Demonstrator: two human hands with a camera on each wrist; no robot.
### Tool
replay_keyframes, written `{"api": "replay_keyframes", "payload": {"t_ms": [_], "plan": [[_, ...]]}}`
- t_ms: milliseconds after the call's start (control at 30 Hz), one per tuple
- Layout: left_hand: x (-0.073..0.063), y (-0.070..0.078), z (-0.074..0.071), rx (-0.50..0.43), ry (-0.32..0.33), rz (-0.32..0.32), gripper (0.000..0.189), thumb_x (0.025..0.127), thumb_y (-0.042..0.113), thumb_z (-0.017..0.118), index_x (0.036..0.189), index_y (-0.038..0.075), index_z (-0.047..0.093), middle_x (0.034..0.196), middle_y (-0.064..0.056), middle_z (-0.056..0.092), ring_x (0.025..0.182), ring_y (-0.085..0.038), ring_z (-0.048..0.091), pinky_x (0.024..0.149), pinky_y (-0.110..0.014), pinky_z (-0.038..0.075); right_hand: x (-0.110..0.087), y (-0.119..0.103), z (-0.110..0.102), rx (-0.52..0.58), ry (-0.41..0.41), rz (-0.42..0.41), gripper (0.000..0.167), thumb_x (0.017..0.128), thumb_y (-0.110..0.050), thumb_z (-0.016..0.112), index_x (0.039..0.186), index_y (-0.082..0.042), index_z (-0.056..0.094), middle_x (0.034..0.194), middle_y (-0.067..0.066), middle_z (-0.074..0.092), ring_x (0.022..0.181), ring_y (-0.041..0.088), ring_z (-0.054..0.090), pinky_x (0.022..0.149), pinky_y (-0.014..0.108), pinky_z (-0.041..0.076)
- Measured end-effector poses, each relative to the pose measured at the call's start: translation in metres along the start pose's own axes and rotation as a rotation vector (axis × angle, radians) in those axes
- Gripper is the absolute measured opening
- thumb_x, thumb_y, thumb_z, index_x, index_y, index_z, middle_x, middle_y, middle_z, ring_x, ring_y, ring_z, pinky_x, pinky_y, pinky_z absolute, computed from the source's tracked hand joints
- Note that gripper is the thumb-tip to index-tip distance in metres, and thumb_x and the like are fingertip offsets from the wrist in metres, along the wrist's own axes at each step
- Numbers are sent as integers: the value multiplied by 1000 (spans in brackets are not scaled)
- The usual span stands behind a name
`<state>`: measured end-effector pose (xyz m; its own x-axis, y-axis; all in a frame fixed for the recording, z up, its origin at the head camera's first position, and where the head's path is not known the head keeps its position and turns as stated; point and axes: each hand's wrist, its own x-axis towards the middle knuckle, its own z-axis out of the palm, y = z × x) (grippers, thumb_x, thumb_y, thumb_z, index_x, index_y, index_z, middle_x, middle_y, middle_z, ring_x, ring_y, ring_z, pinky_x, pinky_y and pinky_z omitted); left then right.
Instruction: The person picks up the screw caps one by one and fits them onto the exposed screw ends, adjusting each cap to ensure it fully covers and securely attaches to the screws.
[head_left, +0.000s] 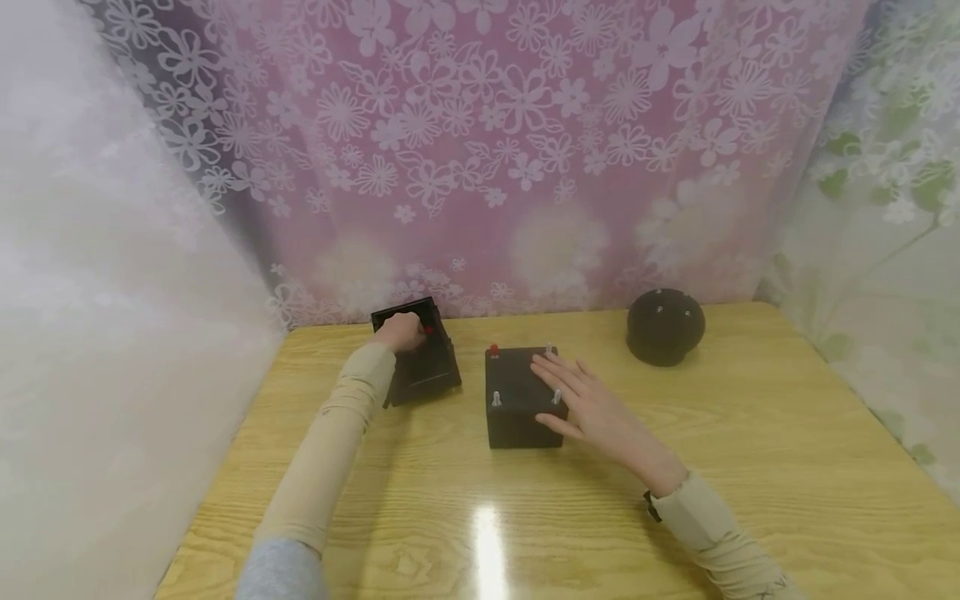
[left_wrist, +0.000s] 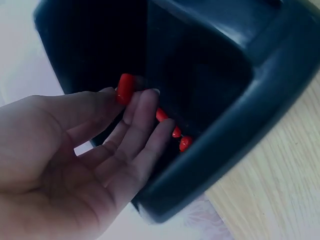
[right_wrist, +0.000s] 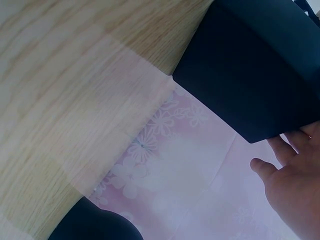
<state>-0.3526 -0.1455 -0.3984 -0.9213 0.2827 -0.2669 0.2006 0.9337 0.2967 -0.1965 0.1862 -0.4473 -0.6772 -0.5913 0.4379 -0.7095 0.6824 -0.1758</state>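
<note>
Head view gives me the best sense of how far the work has got. On the wooden table (head_left: 420, 508) sits a black box (head_left: 517, 379), and one of its four top corners, the far left one, carries a red cap (head_left: 494, 350). The other three corners show pale pegs (head_left: 497, 399) with no red on them. So I'd call it early going: one corner with red, three without, and loose red pieces (left_wrist: 185, 144) lying in the black bin (head_left: 423, 371) on the left. A round black block (head_left: 660, 329) stands well apart on the right, with pale pegs on top too and nobody touching it.

From the left wrist, I can see the left hand (head_left: 401, 331) reaching inside the bin. Its thumb and forefinger look closed on a small red tube (left_wrist: 125, 89), which pokes out at the very tips; the remaining fingers are loosely bent and hold nothing I can make out. At least three more red bits lie in the bin just beyond those fingers, partly hidden by them, so I can't give a sure count.

Over at the box, the right hand (head_left: 600, 412) is spread, fingers fairly straight, thumb apart. Its fingertips rest along the right edge of the box's top, near the far right peg. It grips nothing; it seems to me it's just steadying the box.
</note>
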Motion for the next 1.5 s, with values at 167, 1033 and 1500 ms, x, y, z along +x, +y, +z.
{"api": "replay_keyframes", "payload": {"t_ms": [167,1033,1500], "plan": [[-6,2,-3,-30,-5,16,29,106,12,51,115,-3,74,100,-18,76,92,-31,73,82,-42,59,0,1,1,-3,10,-5,75,103,-54,51,155,-3,38,161,15,37,148,34,35,122,56,21],[-35,-8,4,-482,102,89,27,106,16,55,116,-4,70,115,-20,72,102,-31,72,85,-38,60,0,-2,-2,9,-11,18,74,98,-43,65,156,-5,38,161,13,37,150,33,32,122,56,21],[-51,10,13,-655,153,112,30,107,22,54,118,-1,71,113,-19,72,99,-31,71,85,-37,60,-1,-3,-2,6,-1,13,74,99,-44,63,156,-4,38,161,13,38,149,33,33,121,58,23]]}}
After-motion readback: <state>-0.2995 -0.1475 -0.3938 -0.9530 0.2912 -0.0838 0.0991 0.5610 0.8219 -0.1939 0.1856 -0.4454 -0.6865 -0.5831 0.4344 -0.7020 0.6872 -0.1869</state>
